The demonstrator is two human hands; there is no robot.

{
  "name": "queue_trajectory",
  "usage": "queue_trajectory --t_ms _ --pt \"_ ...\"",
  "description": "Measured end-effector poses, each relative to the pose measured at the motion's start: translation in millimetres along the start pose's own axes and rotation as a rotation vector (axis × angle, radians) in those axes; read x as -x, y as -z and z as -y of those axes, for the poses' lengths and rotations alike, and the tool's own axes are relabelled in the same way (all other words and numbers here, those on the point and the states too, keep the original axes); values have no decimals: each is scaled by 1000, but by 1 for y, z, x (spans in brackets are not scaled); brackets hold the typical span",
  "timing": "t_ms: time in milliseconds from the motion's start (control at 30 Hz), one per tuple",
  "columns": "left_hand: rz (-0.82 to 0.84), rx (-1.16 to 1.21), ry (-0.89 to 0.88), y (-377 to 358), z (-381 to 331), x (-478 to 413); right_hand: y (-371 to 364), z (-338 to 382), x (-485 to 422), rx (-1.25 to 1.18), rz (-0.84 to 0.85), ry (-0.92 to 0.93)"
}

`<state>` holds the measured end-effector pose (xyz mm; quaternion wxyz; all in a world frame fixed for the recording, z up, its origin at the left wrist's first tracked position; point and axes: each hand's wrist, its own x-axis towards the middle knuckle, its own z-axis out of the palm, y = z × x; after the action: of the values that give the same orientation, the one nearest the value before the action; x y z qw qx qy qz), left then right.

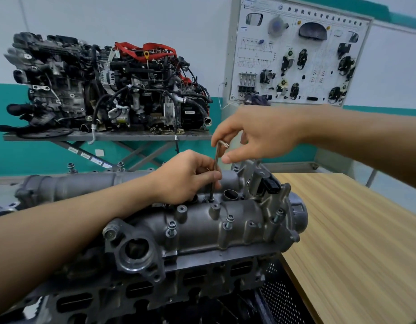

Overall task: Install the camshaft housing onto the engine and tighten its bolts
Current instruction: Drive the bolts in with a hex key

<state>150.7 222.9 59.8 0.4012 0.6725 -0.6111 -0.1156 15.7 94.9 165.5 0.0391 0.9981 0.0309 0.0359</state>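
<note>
So the camshaft housing point(225, 228) is already seated on the engine point(155, 288), and a top bolt point(211, 199) is being run in. The hex key point(216, 164) is pinched low by the left hand point(186, 176) and at its bend by the right hand point(260, 134); steady turns are probably needed next

Chinese heading on training board point(319, 73), characters too blurred

Tip of hex key point(216, 164) sunk in recess just below left hand point(186, 176) fingers; bolt point(211, 199) there too small to make out. Left fingertips curled out of sight behind key shaft. Key's short arm partly covered by right hand point(260, 134) fingers. Camshaft housing point(237, 220) top hidden beneath left palm and forearm. Both forearms cut by side edges. Engine point(155, 291) below left forearm dark, blurred, cut by bottom edge. Lettering on board point(295, 54) above right hand too small to read
</note>
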Motion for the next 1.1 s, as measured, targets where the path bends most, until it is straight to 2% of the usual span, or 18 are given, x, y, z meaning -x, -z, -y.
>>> queue_trajectory --t_ms 133,267,400,500,567,667,800,900,967,1033,1100 --pt "53 15 4 0 0 1 -7 -4 -1 145 -62 108" --pt "55 8 -2 1 1 1 -6 -1 -5 111 -86 140" --pt "47 -22 5 0 6 -1 -10 7 -14 199 -63 31" --pt "33 -27 6 0 8 -2 -19 18 -19 375 -91 -137" --pt "-11 0 -7 1 8 -3 -27 26 -24 401 -102 -257" --pt "-105 8 -62 1 8 -3 -30 31 -31 359 -66 -336" --pt "-106 -5 -88 2 9 -4 -14 26 -24 276 -40 -162" --pt "-119 -14 -84 4 11 -6 2 19 -10 10 -12 -88" --pt "-109 -41 -93 5 11 -7 3 16 -8 -135 -51 -78" --pt "-78 -89 -105 4 10 -8 -4 11 -12 -101 -148 -83" --pt "-55 -132 -114 3 9 -8 -14 12 -19 33 -216 -130"
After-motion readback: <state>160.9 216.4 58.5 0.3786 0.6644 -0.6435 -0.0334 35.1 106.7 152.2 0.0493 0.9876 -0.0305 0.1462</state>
